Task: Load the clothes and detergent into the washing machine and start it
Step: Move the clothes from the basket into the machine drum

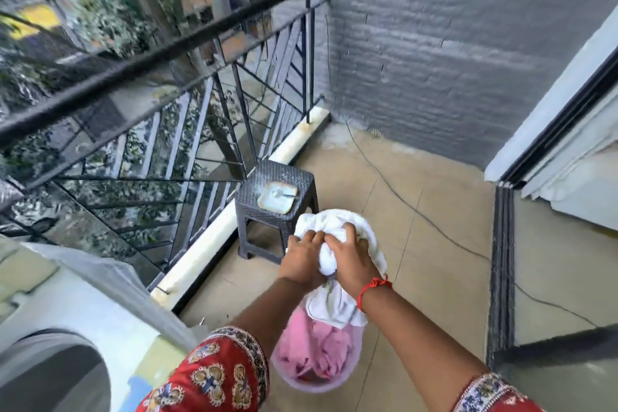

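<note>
Red patterned sleeves (220, 375) fill the bottom edge at 6 o'clock, and at 8 o'clock sits the white washing machine (77, 318), its round grey door (50, 375) partly in view. Just past the sleeves, a pink basket (314, 361) stands on the tan tiled floor (434, 244), holding pink clothes. Directly above it both hands clutch a bunched white cloth (334, 234), whose tail hangs down to the basket. Left hand (302, 256) has its fingers curled into the bundle; right hand (352, 252), with a red thread bracelet (373, 289) at the wrist, is clamped over the cloth just beside the left, the two touching. Beyond the hands, toward 11 o'clock, a dark woven stool (277, 201) carries a pale square dish (277, 196). A thin dark cable (418, 214) trails across the floor. Farther off, a black railing (160, 53) runs from 9 to 12 o'clock with blurred greenery behind it, and a grey brick wall (434, 43) rises at 1 o'clock
</note>
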The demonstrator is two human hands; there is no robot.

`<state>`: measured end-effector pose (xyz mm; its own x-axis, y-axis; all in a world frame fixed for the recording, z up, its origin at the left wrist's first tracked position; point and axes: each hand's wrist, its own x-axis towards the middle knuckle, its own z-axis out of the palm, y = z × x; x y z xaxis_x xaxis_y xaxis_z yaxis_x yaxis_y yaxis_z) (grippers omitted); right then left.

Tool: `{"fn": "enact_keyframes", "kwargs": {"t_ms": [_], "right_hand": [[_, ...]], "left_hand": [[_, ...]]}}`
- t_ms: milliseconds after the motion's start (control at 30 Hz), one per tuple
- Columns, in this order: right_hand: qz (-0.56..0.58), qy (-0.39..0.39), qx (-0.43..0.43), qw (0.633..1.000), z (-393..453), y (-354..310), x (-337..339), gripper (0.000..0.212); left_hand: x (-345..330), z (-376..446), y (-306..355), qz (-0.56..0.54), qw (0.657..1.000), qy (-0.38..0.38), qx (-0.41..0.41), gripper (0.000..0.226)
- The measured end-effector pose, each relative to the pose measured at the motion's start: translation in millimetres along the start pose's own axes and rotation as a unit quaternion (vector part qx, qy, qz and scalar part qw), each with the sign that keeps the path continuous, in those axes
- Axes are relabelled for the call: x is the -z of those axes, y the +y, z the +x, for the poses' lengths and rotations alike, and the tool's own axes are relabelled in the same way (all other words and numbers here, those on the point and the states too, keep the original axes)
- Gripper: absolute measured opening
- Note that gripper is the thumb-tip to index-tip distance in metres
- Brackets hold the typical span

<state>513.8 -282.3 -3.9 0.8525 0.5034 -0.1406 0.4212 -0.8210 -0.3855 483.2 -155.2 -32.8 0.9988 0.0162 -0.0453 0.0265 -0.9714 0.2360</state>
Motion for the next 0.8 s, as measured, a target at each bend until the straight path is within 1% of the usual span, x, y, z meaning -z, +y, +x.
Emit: {"fn": "enact_keyframes", "kwargs": {"t_ms": [67, 233, 400, 533, 667, 800], "right_hand": [[-0.012, 0.01, 0.006, 1.0, -3, -9, 23, 0.049], [-0.058, 0.032, 0.017, 0.998, -11, -28, 66, 0.051], [-0.058, 0.026, 0.012, 0.998, -22, -42, 85, 0.051], [-0.051, 0.027, 0.012, 0.998, -31, -51, 91, 0.054], [-0.051, 0.046, 0.028, 0.997, -35, -60, 111, 0.056], [-0.058, 0.082, 0.046, 0.994, -37, -70, 139, 0.059]], "left_hand": [[24, -1, 6, 0.004, 1.0, 0.018, -0.011, 0.062], [71, -7, 18, -0.01, 0.999, 0.052, -0.01, 0.069], [92, -19, 25, -0.017, 0.999, 0.047, 0.018, 0.083], [104, -27, 30, -0.008, 0.999, 0.048, 0.017, 0.08], [129, -34, 38, -0.026, 0.996, 0.085, 0.018, 0.079], [158, -35, 45, -0.045, 0.992, 0.11, 0.037, 0.084]]}}
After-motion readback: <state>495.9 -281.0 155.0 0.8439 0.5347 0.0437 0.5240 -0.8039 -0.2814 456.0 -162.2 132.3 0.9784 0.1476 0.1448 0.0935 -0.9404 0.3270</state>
